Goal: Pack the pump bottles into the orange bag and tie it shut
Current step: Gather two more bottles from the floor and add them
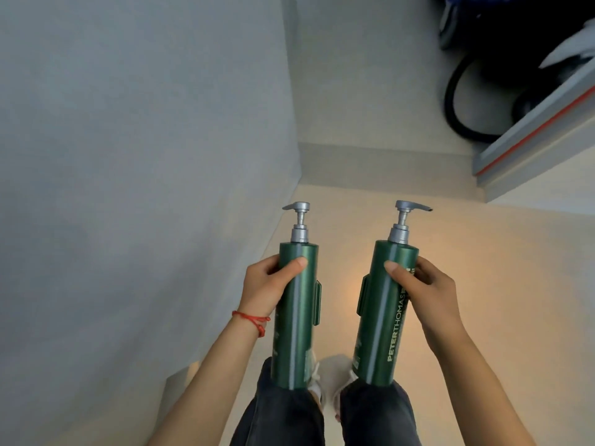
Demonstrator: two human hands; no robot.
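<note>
I hold two tall green pump bottles with silver pump heads upright in front of me. My left hand (pixel 265 286) grips the left green pump bottle (pixel 294 329) near its top; a red string sits on that wrist. My right hand (pixel 426 292) grips the right green pump bottle (pixel 381 320), which carries white lettering down its side. The left pump spout points left, the right one points right. The two bottles stand apart, not touching. No orange bag is in view.
A grey wall (pixel 128 156) runs along my left. Below are a pale floor (pixel 499 284), my dark trousers and white shoes (pixel 331 371). At the upper right is a grey shelf edge with a red stripe (pixel 531 136), with a black hose (pixel 457 104) behind it.
</note>
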